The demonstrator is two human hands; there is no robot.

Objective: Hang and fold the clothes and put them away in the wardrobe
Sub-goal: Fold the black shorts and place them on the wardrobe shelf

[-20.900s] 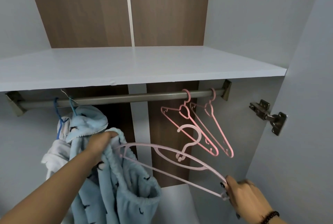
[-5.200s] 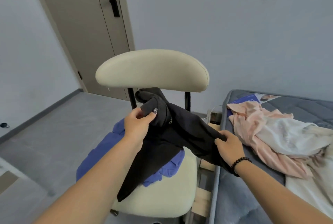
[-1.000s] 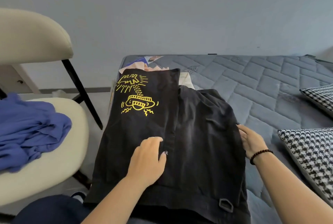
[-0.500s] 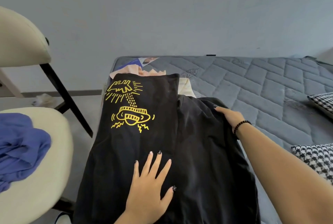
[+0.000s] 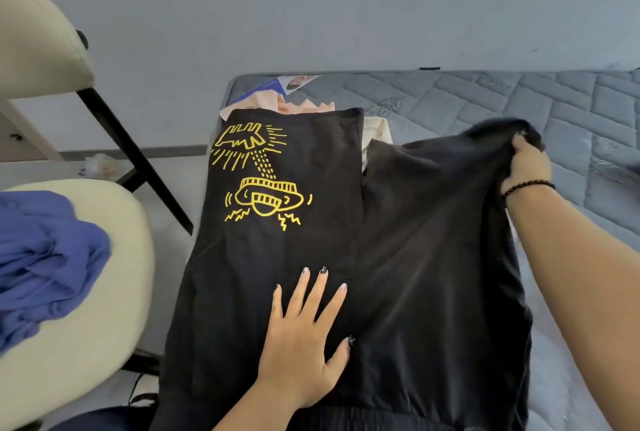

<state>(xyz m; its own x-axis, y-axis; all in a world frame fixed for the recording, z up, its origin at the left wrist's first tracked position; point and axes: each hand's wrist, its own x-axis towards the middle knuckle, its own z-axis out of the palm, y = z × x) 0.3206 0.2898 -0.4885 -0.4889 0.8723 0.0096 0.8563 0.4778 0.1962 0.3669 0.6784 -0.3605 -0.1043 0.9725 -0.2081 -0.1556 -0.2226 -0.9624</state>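
Observation:
Black shorts [image 5: 408,240] with a yellow print on the left leg lie spread on the near corner of the grey mattress [image 5: 519,105]. My left hand [image 5: 304,337] presses flat on them near the middle seam, fingers straight and spread. My right hand [image 5: 528,164] grips the far end of the right leg and holds it lifted off the bed. Peach and cream clothes [image 5: 301,105] poke out from under the shorts at the far side.
A cream chair [image 5: 104,292] stands at the left with a blue garment [image 5: 41,257] piled on its seat. Its black back leg [image 5: 135,157] slants close to the bed. A grey wall runs behind.
My right hand has taken hold of the end of the right leg and raised it up and to the right. My left hand stays flat on the shorts.

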